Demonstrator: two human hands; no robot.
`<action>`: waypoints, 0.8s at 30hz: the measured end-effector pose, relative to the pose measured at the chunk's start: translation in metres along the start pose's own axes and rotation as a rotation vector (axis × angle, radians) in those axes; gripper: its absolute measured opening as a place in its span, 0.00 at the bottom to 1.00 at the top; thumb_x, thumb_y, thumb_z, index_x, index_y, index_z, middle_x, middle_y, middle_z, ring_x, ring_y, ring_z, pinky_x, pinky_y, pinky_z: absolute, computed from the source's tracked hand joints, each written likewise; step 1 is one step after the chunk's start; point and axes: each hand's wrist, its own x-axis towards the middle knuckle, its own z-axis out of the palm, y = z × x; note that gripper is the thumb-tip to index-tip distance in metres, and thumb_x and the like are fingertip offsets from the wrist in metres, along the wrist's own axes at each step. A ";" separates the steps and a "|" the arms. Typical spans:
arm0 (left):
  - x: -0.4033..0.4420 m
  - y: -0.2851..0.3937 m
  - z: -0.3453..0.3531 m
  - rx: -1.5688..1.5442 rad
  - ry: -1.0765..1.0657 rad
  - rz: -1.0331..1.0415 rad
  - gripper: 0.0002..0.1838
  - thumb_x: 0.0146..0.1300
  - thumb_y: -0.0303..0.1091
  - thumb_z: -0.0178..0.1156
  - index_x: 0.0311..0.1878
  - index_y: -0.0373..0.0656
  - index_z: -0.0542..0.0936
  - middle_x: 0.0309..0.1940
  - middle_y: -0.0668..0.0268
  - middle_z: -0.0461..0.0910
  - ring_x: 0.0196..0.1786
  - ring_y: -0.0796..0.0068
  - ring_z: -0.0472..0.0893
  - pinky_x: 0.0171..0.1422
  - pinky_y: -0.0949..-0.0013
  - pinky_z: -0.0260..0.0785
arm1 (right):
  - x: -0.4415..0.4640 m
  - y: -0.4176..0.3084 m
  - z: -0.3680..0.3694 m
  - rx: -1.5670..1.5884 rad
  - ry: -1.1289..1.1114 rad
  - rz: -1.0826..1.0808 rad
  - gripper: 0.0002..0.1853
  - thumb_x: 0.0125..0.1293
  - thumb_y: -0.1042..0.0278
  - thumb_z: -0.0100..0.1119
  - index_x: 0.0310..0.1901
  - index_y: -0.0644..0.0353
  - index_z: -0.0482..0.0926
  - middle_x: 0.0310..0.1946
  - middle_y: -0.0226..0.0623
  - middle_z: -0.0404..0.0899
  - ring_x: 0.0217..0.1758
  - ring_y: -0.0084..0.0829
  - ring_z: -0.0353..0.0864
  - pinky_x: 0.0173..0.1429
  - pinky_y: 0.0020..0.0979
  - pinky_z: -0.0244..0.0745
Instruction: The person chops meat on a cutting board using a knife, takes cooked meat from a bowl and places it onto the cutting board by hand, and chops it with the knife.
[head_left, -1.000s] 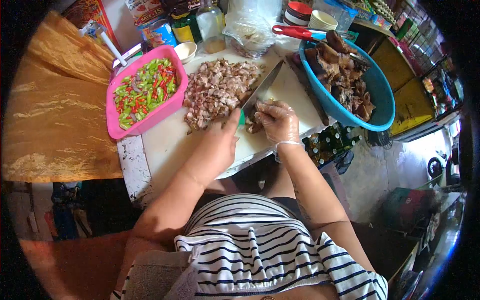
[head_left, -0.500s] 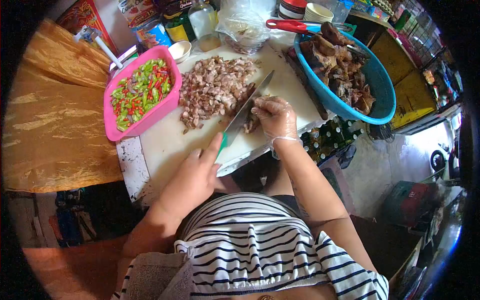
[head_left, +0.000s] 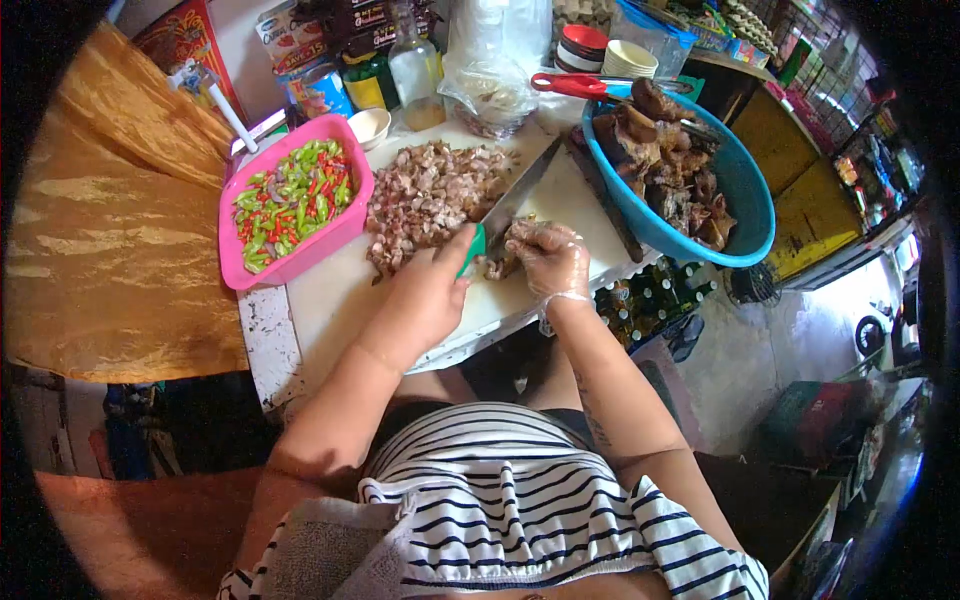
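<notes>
My left hand [head_left: 425, 295] is bare and wrapped round the green handle of a long knife [head_left: 522, 188]. The blade points away to the upper right, alongside the heap of chopped meat [head_left: 432, 190] on the white cutting board [head_left: 345, 320]. To the right of the blade, my right hand [head_left: 553, 262] wears a clear plastic glove. Its fingers are bent and pressed onto a small piece of meat [head_left: 502, 264], mostly hidden by the hand. Whether the edge touches the meat is hard to see.
A pink tub [head_left: 250, 272] of cut green and red chillies stands at the left. At the right, a blue basin [head_left: 765, 215] holds large dark meat pieces and red-handled tongs [head_left: 570, 85]. Behind are a small white bowl [head_left: 370, 127], a glass bottle [head_left: 415, 70] and a plastic bag [head_left: 490, 95].
My left hand has moved forward and to the right, carrying the knife farther over the board. My right hand stays on the meat. The whole view has shifted slightly.
</notes>
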 end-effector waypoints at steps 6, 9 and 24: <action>-0.025 0.014 -0.010 -0.032 -0.039 -0.039 0.38 0.68 0.28 0.62 0.81 0.49 0.62 0.48 0.37 0.80 0.49 0.34 0.81 0.55 0.44 0.74 | -0.004 -0.001 0.002 -0.084 0.047 -0.055 0.11 0.50 0.71 0.82 0.37 0.58 0.91 0.37 0.43 0.90 0.44 0.43 0.88 0.53 0.38 0.82; -0.041 0.009 -0.012 -0.014 -0.098 -0.069 0.39 0.68 0.28 0.62 0.82 0.48 0.61 0.52 0.38 0.80 0.52 0.35 0.81 0.58 0.46 0.74 | -0.005 -0.010 -0.002 -0.063 0.018 -0.021 0.11 0.52 0.73 0.80 0.38 0.60 0.91 0.36 0.43 0.88 0.43 0.45 0.87 0.51 0.38 0.81; 0.001 0.004 0.008 0.033 -0.156 -0.099 0.39 0.68 0.29 0.62 0.82 0.48 0.60 0.52 0.38 0.81 0.52 0.35 0.82 0.58 0.44 0.74 | -0.003 -0.006 -0.006 -0.129 -0.010 -0.032 0.11 0.52 0.70 0.80 0.38 0.59 0.91 0.34 0.44 0.87 0.40 0.45 0.86 0.48 0.40 0.80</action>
